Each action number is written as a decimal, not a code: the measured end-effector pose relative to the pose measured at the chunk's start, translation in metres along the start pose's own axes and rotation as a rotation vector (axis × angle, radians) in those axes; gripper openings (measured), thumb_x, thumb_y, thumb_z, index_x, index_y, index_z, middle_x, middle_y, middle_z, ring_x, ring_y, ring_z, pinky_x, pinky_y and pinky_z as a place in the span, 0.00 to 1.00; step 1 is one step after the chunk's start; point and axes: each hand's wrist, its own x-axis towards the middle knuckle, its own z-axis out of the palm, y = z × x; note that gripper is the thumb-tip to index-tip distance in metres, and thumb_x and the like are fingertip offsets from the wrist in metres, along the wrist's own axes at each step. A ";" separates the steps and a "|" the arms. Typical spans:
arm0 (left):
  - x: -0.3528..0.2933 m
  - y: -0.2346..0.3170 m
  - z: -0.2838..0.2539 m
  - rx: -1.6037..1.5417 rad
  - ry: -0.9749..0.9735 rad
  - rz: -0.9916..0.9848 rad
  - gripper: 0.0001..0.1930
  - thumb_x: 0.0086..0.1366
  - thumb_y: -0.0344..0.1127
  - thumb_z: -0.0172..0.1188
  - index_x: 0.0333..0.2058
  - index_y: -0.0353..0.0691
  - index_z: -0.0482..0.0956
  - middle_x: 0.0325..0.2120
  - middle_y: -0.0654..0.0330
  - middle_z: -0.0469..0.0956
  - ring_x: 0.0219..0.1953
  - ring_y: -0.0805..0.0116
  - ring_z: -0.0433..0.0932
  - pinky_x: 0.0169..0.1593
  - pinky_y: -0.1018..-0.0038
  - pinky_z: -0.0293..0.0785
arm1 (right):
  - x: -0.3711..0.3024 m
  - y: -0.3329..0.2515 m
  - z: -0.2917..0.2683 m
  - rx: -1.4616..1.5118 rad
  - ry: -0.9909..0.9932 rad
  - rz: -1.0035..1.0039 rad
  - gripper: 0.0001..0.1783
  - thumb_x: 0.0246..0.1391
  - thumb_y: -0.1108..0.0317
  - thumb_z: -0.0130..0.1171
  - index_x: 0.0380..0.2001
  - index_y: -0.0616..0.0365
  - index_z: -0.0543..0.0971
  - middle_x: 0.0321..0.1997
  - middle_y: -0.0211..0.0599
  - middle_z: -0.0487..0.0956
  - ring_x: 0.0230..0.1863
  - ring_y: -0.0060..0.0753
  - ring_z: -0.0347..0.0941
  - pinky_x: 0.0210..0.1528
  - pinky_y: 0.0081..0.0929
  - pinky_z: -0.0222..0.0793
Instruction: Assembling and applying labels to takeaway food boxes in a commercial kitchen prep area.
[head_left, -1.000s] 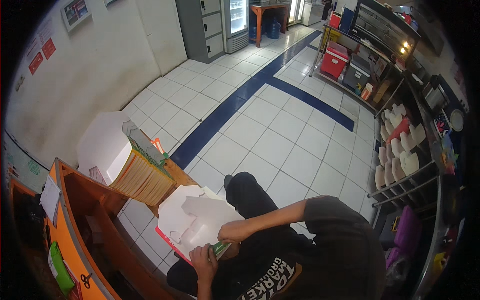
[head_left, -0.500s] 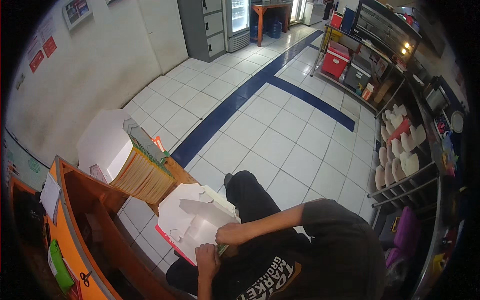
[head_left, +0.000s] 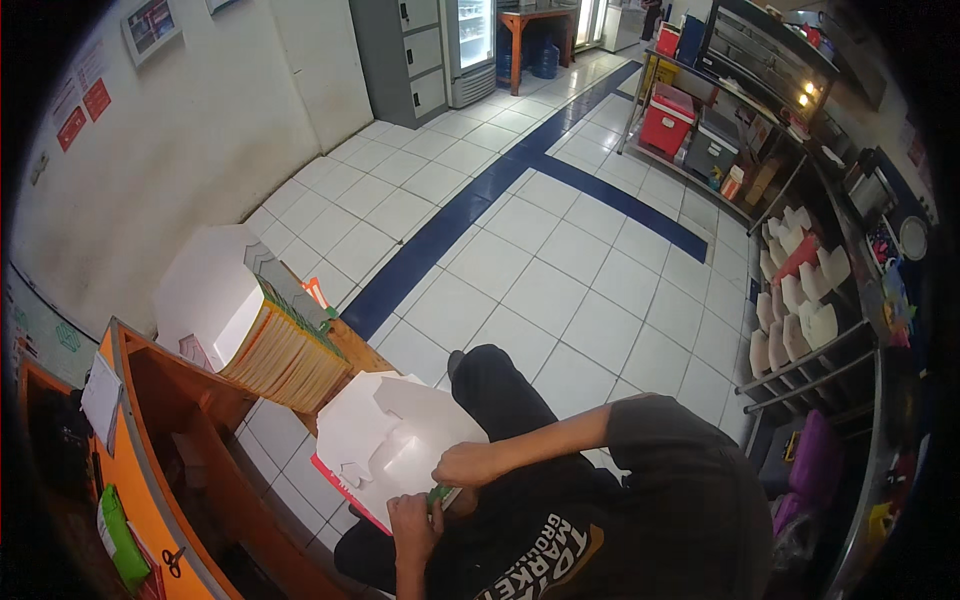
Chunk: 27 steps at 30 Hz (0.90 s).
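A white cardboard box (head_left: 400,425) with a red outer edge, partly folded, rests over my lap. At its near edge my left hand (head_left: 412,525) is closed, gripping the box wall with the fingers toward the inside. My right hand (head_left: 465,465) is closed on the near right corner of the same box, where a bit of green print shows. The two hands are close together, and the undersides of the fingers are partly hidden. Beyond the box, to the left, a tall stack of nested cardboard boxes (head_left: 285,355) leans with the white inside of its end box showing.
An orange cabinet (head_left: 140,440) with a pair of scissors (head_left: 173,562) and a green packet (head_left: 122,535) stands at the left. A wooden bench (head_left: 365,345) bears the stack. On the right, a metal rack (head_left: 800,365) holds several white cartons (head_left: 795,335). Coolers (head_left: 668,120) sit farther back.
The upright inner flap of the box has moved back toward the far left, leaving more of the white inside in view. Both hands stay at the near corner, shifting only slightly.
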 end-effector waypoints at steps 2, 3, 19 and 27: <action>0.000 0.000 -0.001 -0.014 -0.003 -0.001 0.06 0.60 0.31 0.64 0.29 0.37 0.76 0.24 0.52 0.74 0.31 0.51 0.74 0.41 0.57 0.64 | -0.003 0.000 -0.001 -0.011 -0.016 0.041 0.11 0.56 0.64 0.57 0.29 0.61 0.79 0.28 0.54 0.81 0.35 0.60 0.79 0.37 0.51 0.73; 0.000 0.000 -0.002 -0.014 -0.036 -0.018 0.06 0.61 0.31 0.63 0.29 0.37 0.75 0.24 0.52 0.74 0.31 0.51 0.74 0.41 0.57 0.64 | -0.004 0.000 -0.002 -0.017 -0.019 0.036 0.11 0.56 0.64 0.57 0.29 0.61 0.79 0.28 0.54 0.81 0.35 0.60 0.79 0.37 0.51 0.73; 0.015 -0.012 -0.005 -0.091 -0.194 0.010 0.06 0.63 0.30 0.60 0.28 0.37 0.73 0.23 0.50 0.74 0.31 0.48 0.73 0.41 0.56 0.64 | -0.014 -0.007 0.000 -0.169 0.093 -0.070 0.06 0.44 0.68 0.62 0.27 0.58 0.82 0.25 0.52 0.81 0.32 0.56 0.83 0.34 0.48 0.79; 0.023 -0.001 -0.009 0.021 -0.229 0.108 0.05 0.63 0.31 0.58 0.30 0.38 0.75 0.25 0.51 0.75 0.33 0.49 0.74 0.43 0.55 0.64 | -0.014 -0.012 0.006 -0.176 0.121 -0.022 0.07 0.42 0.70 0.64 0.26 0.59 0.82 0.25 0.52 0.82 0.32 0.53 0.83 0.33 0.47 0.79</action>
